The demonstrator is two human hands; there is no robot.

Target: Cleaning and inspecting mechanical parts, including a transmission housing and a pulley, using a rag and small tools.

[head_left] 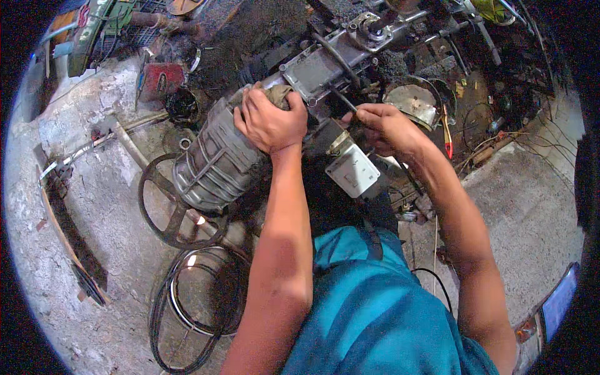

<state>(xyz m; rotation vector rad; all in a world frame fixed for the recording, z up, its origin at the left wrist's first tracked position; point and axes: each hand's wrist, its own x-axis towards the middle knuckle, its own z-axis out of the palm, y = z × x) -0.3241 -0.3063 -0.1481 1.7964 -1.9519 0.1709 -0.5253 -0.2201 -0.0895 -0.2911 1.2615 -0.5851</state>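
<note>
A ribbed grey metal gearbox housing (215,165) lies at a slant in front of me, joined to a long flat-topped casing (315,72) that runs up to the right. My left hand (272,122) presses on the upper end of the housing, fingers curled around a crumpled brownish rag (279,95). Beside the casing, my right hand (390,131) pinches a thin dark rod (344,100) between thumb and fingers. The rod's far end meets the casing's side. Just below my hands sits a pale grey rectangular box (354,172), partly in shadow.
A steering-wheel-like ring (147,203) and coiled black hose (153,312) lie at the left on the concrete floor (106,219). A red metal piece (162,79) stands farther back. A round metal pan (412,103) and red-handled tool (448,140) are to the right.
</note>
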